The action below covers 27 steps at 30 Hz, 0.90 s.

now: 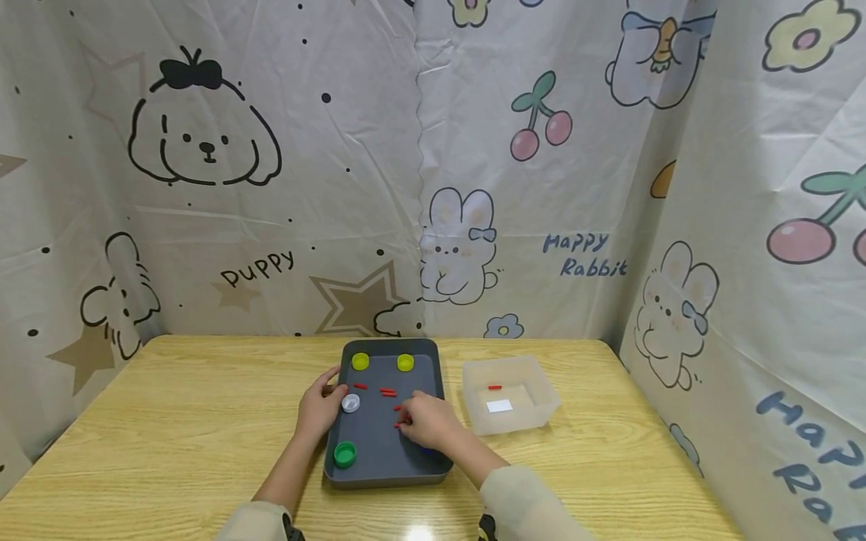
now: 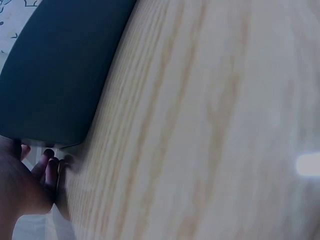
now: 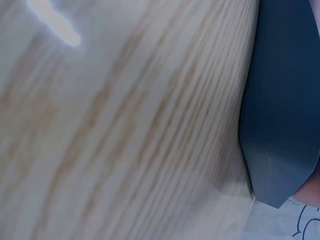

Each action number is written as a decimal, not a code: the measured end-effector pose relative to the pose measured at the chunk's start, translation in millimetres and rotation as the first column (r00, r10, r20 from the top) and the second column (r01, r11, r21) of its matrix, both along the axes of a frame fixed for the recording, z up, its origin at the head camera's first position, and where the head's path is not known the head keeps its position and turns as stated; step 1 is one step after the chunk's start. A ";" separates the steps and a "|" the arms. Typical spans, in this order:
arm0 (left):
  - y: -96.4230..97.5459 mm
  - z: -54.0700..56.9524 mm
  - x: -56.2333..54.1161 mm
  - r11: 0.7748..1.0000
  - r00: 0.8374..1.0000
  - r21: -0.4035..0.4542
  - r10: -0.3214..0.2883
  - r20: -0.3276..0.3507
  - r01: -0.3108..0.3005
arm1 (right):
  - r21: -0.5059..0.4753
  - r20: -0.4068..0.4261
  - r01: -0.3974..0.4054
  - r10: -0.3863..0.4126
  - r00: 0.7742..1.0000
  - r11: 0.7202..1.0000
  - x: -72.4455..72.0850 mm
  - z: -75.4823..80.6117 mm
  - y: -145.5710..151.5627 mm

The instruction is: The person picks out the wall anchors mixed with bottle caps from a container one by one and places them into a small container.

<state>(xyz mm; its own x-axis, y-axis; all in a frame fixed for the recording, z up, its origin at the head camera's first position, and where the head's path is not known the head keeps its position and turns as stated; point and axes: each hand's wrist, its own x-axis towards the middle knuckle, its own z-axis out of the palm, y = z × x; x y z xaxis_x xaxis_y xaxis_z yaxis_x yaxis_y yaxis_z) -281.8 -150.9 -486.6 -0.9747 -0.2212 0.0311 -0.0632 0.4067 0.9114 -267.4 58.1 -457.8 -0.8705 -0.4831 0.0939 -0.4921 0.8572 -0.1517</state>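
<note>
A dark grey tray [image 1: 379, 472] lies on the table, its long side running away from me. My left hand [image 1: 319, 409] grips its left rim, thumb over the edge; in the left wrist view that hand's fingers [image 2: 50, 170] curl by the tray's outer side. My right hand [image 1: 428, 421] is over the tray's right half, fingertips bent down, pinching a small red stick [image 1: 397, 426]. Another red stick [image 1: 397, 408] shows beside its knuckles. More red sticks [image 1: 388, 394] lie farther back. Two yellow caps [image 1: 361, 362], a clear white cap [image 1: 350, 403] and a green cap [image 1: 345, 454] sit inside.
Right of the tray stands a translucent plastic box [image 1: 510, 417] with one red stick [image 1: 495, 388] and a white label [image 1: 499, 406]. Something blue [image 1: 428, 451] is mostly hidden under my right wrist. A printed curtain [image 1: 358, 225] hangs behind the wooden table [image 1: 203, 421].
</note>
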 end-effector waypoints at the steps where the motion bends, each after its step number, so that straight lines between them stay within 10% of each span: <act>1: 0.1 0.1 0.1 1.000 1.000 0.000 0.000 0.001 0.000 | -0.003 -0.001 -0.001 0.001 1.000 1.000 0.1 0.1 0.0; 27: 0.1 1.6 1.3 1.000 1.000 -0.010 -0.001 0.008 0.001 | -0.098 -0.011 -0.052 0.051 0.999 0.994 -0.1 35.4 13.8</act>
<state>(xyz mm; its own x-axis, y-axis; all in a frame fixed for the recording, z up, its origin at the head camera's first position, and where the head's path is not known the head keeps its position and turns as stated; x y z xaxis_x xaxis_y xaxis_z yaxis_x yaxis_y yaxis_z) -280.6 -150.8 -485.0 -0.9752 -0.2197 0.0258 -0.0696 0.4155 0.9069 -267.4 71.9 -422.4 -0.8435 -0.5155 0.1505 -0.5370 0.8117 -0.2296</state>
